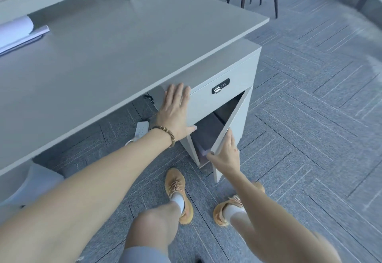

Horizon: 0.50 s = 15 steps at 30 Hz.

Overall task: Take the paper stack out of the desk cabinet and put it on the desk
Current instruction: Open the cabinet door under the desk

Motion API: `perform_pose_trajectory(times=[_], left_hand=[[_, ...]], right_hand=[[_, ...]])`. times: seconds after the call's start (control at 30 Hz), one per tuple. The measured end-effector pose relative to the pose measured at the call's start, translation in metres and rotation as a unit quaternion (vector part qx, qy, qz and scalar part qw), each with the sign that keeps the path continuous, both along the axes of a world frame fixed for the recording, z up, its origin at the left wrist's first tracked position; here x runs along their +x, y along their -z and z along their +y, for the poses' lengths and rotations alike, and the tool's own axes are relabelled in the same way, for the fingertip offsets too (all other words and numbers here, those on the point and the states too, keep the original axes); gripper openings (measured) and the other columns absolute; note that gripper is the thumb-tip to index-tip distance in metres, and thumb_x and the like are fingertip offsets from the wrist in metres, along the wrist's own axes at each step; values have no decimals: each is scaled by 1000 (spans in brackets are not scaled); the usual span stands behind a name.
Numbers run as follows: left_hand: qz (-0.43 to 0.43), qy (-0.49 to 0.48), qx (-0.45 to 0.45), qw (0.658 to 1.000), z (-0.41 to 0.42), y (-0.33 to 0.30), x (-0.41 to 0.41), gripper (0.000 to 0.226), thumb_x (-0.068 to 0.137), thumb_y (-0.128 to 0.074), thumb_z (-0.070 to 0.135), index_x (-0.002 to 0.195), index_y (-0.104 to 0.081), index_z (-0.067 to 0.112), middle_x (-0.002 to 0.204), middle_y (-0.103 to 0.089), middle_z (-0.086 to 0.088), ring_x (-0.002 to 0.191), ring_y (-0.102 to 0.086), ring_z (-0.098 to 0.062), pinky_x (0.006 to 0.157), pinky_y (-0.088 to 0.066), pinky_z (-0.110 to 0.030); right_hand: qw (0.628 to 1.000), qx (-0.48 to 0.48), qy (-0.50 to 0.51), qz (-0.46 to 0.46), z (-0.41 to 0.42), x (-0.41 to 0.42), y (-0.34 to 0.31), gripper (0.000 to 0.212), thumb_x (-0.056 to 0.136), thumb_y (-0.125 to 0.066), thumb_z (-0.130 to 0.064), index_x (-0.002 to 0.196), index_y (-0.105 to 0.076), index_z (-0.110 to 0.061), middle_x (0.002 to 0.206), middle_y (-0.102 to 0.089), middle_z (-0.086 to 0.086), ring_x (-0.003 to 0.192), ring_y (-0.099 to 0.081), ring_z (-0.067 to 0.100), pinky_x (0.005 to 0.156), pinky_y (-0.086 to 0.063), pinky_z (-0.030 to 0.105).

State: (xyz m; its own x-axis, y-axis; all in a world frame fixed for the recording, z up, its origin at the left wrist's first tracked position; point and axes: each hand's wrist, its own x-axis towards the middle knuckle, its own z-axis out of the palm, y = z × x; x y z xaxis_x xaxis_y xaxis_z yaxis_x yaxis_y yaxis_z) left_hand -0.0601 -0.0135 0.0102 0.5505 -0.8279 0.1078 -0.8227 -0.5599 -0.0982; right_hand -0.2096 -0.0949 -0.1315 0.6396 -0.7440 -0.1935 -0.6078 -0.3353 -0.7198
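The tabletop [107, 60], a broad grey slab, fills the view from 9 to 12 o'clock, its near edge running diagonally from lower left to the corner at 1 o'clock. Below that corner, just right of centre, stands the cabinet [246, 70], with a drawer [204, 105] on top that carries a dark lock [220, 86]. Under the drawer the door [231, 122] is swung partway out, hinged on its right side, and shows a dim compartment behind it.

The left hand [175, 112] lies flat against the drawer's left end, fingers [178, 90] spread wide and pointing up to the tabletop edge, holding nothing; a bead bracelet [167, 133] circles the wrist. The right hand [224, 155], at about 5 o'clock from the left one, grips the door's free lower corner, fingers narrow around its edge.

Inside the compartment, low by the door's corner, a pale shape [201, 151] shows, too dim to say if it is the paper stack. A sheaf of papers [18, 33] lies on the tabletop at 9 o'clock, its top sheet curled.

On the floor [310, 128] under the tabletop lies a white power strip [141, 129], and at 6 o'clock stand two tan shoes [178, 192].
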Motion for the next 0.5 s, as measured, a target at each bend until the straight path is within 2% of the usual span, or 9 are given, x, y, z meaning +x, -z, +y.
perform_pose_trajectory(times=[0.1, 0.2, 0.3, 0.37, 0.43, 0.5], left_hand=[[9, -50, 8, 999, -9, -3, -22, 135, 64, -69, 74, 157, -2, 3, 167, -5, -17, 153, 1, -40, 124, -1, -47], [21, -72, 0, 997, -14, -6, -31, 140, 59, -69, 78, 156, -3, -1, 165, -7, -20, 152, 1, -42, 125, -3, -49], [25, -84, 1, 996, -15, -7, -34, 143, 57, -68, 80, 155, -5, -2, 165, -8, -21, 152, 1, -43, 125, -4, -50], [21, -83, 5, 996, -16, -8, -35, 143, 57, -68, 80, 155, -5, -3, 164, -8, -22, 151, 1, -44, 124, -5, -51], [21, -85, 8, 996, -16, -8, -36, 143, 57, -68, 80, 155, -5, -4, 164, -8, -22, 151, 1, -44, 124, -4, -51], [16, -89, 5, 996, -17, -6, -37, 144, 56, -68, 81, 154, -7, -5, 164, -11, -22, 151, 0, -45, 124, -6, -51]], right_hand=[[1000, 3, -19, 23, -12, -35, -9, 108, 78, -72, -30, 161, -6, -9, 164, -25, 10, 151, -30, 28, 120, -30, 47], [999, 8, -21, 45, -29, -68, -12, 101, 74, -71, -26, 159, -18, -13, 142, -45, 9, 132, -47, 28, 112, -40, 44], [997, 19, 0, 68, -54, -99, -9, 92, 69, -71, -22, 152, -32, -16, 131, -55, 6, 120, -58, 25, 103, -50, 47], [995, 16, 27, 90, -73, -119, -13, 72, 70, -70, -13, 138, -47, -15, 119, -60, 6, 103, -63, 26, 91, -56, 47], [991, -11, 51, 123, -94, -137, -19, 46, 71, -63, -7, 116, -53, -11, 109, -63, 9, 89, -61, 29, 79, -53, 43], [984, -38, 70, 156, -113, -147, -23, 40, 75, -60, -10, 114, -51, -11, 115, -64, 12, 97, -63, 36, 84, -48, 43]])
